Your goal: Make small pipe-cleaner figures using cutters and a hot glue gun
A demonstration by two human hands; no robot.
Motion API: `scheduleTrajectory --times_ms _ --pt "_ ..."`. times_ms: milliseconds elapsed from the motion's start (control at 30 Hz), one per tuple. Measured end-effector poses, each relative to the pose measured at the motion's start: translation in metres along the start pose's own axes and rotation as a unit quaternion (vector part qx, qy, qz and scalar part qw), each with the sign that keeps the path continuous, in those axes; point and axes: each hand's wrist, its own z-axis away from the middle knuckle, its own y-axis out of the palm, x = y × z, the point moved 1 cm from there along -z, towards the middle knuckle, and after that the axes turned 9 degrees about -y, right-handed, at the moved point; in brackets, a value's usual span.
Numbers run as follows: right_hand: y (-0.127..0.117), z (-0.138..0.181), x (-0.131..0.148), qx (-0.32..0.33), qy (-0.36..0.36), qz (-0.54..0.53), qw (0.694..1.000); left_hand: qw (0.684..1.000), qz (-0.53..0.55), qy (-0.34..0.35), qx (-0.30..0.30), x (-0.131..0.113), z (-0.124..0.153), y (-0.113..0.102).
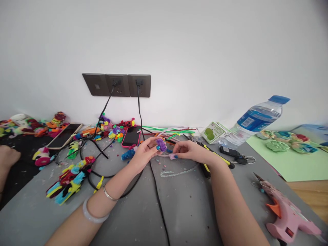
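Between the fingers of my left hand (144,152) is a small bundle of purple pipe cleaner (161,145), fuzzy and tightly wound. My right hand (191,152) pinches a small pale pink piece (172,156) just to the right of it; what kind of piece it is I cannot make out. A thin pale strand runs between the two hands. Below them on the grey table (179,205) lies a silvery tinsel pipe cleaner (176,173), bent back on itself. A blue fuzzy coil (128,154) rests beside my left hand.
Black power cords (157,194) cross the table from the wall sockets (116,85). Pliers (222,159), car keys (230,152), a tilted water bottle (256,119) and a pink glue gun (284,212) are on the right. Colourful pipe-cleaner figures (70,181) and another person's hand (9,157) are left.
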Motion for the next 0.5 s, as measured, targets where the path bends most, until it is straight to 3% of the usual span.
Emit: scheduleTrajectory --times_ms 233,500 --pt "0.005 -0.008 0.008 -0.141 -0.084 0.016 0.986 1.0 -0.013 0.015 0.013 0.002 -0.002 -0.001" --pt "0.022 -0.017 0.018 -0.114 -0.128 -0.009 0.985 0.999 -0.039 0.034 -0.01 0.004 -0.003 -0.003"
